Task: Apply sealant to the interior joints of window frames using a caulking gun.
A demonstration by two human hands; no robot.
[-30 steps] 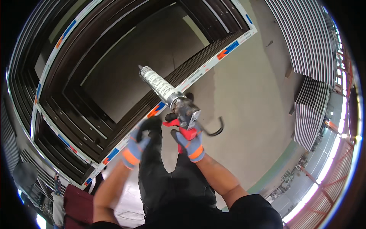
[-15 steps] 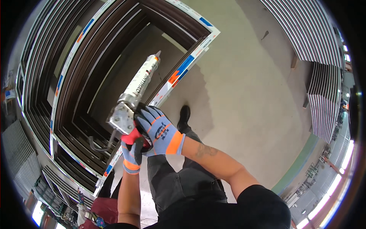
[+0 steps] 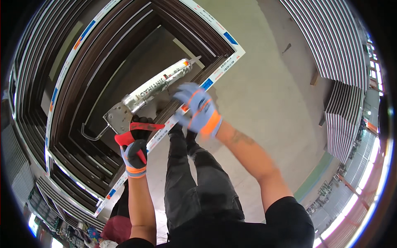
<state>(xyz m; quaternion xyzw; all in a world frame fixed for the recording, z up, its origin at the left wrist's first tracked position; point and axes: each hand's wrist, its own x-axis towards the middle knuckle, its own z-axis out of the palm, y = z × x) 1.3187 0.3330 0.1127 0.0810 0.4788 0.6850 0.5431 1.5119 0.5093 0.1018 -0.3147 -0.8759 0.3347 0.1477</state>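
My left hand (image 3: 136, 153), in a blue-grey, orange and black glove, is closed round the red handle of a caulking gun (image 3: 119, 118). A white printed sealant tube (image 3: 159, 82) lies in the gun's metal cradle, its pale nozzle pointing up and right. The gun's hooked rod sticks out at the lower left. My right hand (image 3: 200, 108), gloved the same way, is off the gun, over the frame's right edge. Its fingers are blurred but look spread apart, with nothing visible in them. Below the gun are stacked dark brown frames (image 3: 74, 105) with taped white edges.
More profiles and frames stand at the far left. Ribbed stacks of long metal profiles (image 3: 331, 37) lie at the right, over wooden blocks (image 3: 314, 78). Grey floor (image 3: 264, 124) runs between, with a green strip (image 3: 316, 175) at the lower right. A dark red item (image 3: 118, 227) is at lower left.
My right hand has let go of the caulking gun and moved right and up. The gun has swung so its nozzle points more to the right, still in my left hand.
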